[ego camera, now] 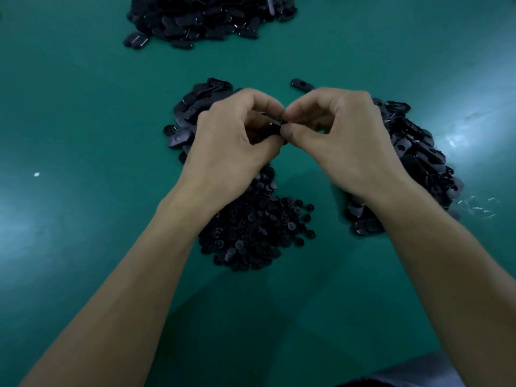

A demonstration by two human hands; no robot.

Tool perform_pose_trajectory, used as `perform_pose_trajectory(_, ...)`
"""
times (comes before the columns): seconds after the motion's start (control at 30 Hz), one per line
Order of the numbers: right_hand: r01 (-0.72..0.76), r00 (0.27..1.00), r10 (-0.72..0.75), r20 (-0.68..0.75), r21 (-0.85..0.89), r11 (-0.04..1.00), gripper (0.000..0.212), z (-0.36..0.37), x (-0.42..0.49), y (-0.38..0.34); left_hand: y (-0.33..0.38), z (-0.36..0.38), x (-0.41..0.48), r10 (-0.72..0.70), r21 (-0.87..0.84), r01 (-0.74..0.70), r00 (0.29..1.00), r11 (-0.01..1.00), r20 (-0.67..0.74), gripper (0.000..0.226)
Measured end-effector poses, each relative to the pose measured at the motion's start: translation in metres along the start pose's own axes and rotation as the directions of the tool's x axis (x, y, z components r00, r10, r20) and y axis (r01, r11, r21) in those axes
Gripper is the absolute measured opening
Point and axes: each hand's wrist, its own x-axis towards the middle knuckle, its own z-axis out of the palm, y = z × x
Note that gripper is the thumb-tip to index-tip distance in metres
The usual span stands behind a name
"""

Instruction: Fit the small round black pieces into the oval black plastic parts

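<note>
From the head view, both hands meet at the centre of the green counter (pixel 83 113). The left grip (pixel 237 135) is curled closed around a held oval part (pixel 272 129), which sits just above the pile of small round pieces (pixel 257 233) lying toward 6 o'clock. The right grip (pixel 335 138) has thumb and forefinger pinched tight on that part's near end; whether a round piece sits under the fingertips is hidden. Heaps of oval parts lie at 9 o'clock (pixel 190 113), at 3 o'clock (pixel 418 152) and far off at 12 o'clock (pixel 206 18), with 1 loose oval (pixel 301 85) just beyond the knuckles. These look like light, stiff moulded plastic with a smooth, slightly glossy skin, so likely slippery and prone to popping out sideways. Best held by the oval's long edges, leaving the hole clear, with the round piece pressed squarely by its rim
</note>
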Motion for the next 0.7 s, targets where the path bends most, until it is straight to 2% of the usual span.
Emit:
perform_pose_trajectory(0.13, -0.036, 0.994, 0.023, 0.104, 0.130, 0.991, 0.014, -0.0048, 0.0024, 0.0087, -0.0022, -0.0019, 0.0023, -0.053, -0.152, 0.058, 0.998, 0.987, 0.037, 0.029)
perform_pose_trajectory(0.27, -0.044, 0.992, 0.016, 0.128, 0.219, 0.975, 0.020, -0.0078, 0.0031, 0.0101, -0.0018, -0.0031, 0.0033, -0.085, -0.259, 0.092, 0.996, 0.962, 0.038, 0.029)
perform_pose_trajectory(0.53, -0.044, 0.996, 0.020, 0.092, 0.258, 0.965, 0.014, -0.0068, 0.0032, 0.0102, -0.0006, -0.0052, 0.0035, -0.158, -0.288, 0.150, 0.987, 0.946, -0.003, 0.024)
perform_pose_trajectory(0.7, -0.040, 0.994, 0.017, 0.108, 0.218, 0.975, 0.012, -0.0082, 0.0027, 0.0083, -0.0014, -0.0074, 0.0039, -0.164, -0.283, 0.166, 0.986, 0.945, 0.029, 0.023)
